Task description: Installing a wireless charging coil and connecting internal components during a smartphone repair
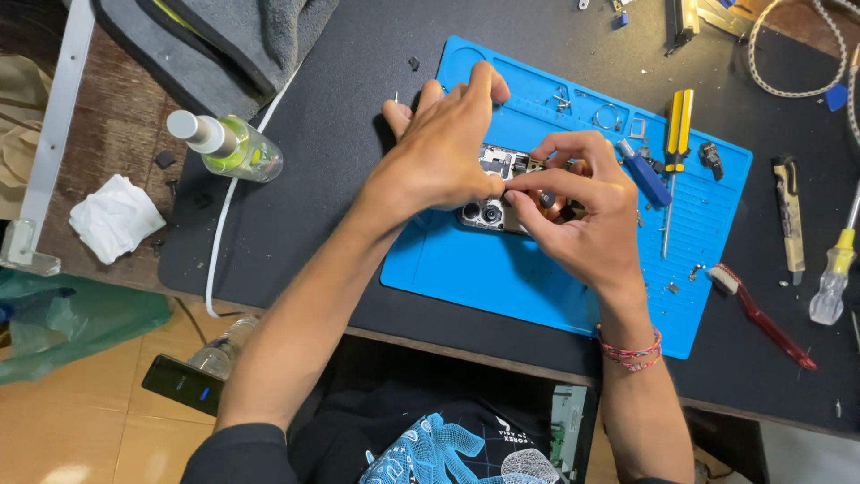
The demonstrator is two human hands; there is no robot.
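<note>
We worked at a dark desk [340,116] covered by a black mat, with tiled floor showing below its near edge. On the floor side lay a black phone [182,384] beside a clear plastic bottle [224,348]. Past the near edge of the desk sat a blue repair mat [466,269], and on its middle lay the opened phone [491,211], back off, camera lenses facing us.

Our right hand [587,211] pinched thumb and forefinger together over the phone's innards; whether a small part sat between them we could not tell. Our left hand [443,148] lay over the phone's far side, fingers curled down on it, steadying the body.

Near the mat's right corner lay a red-handled brush [761,315]. Just beyond our right hand rested a blue-handled tool [643,173] and a yellow-and-black screwdriver [677,134] on the mat's right side. Further right, off the mat, stood a clear-and-yellow screwdriver [833,269]. Toward the desk's left edge lay a crumpled white tissue [115,218] and a spray bottle [228,148] on its side, and at the far edge a grey cloth [260,36].
</note>
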